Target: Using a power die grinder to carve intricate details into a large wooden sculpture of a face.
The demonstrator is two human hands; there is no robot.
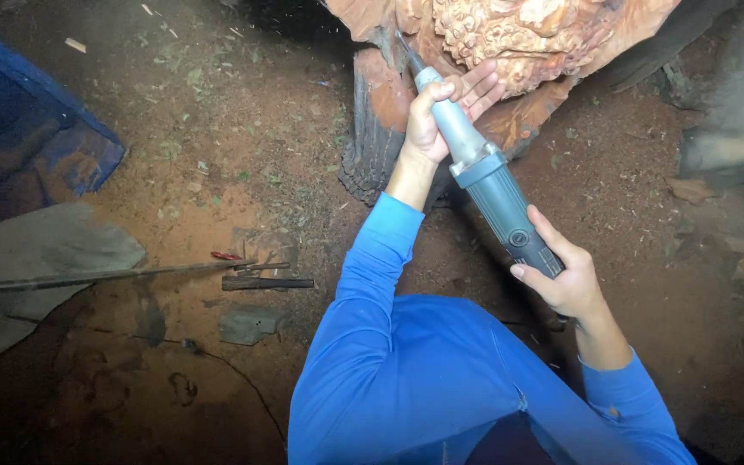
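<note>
While both hands grip the grinder (488,185), its tip meets the carving (510,34).

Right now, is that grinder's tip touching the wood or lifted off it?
Touching. The grinder, held in both hands, has its thin bit against the reddish carved wood at the top.

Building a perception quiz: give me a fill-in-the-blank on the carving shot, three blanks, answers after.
1. Both hands hold a grey-blue rotary ____.
2. The left hand grips the tool's front end, close to the reddish wood ____.
3. The right hand grips the tool's ____ end.

Missing words: grinder; carving; rear
</note>
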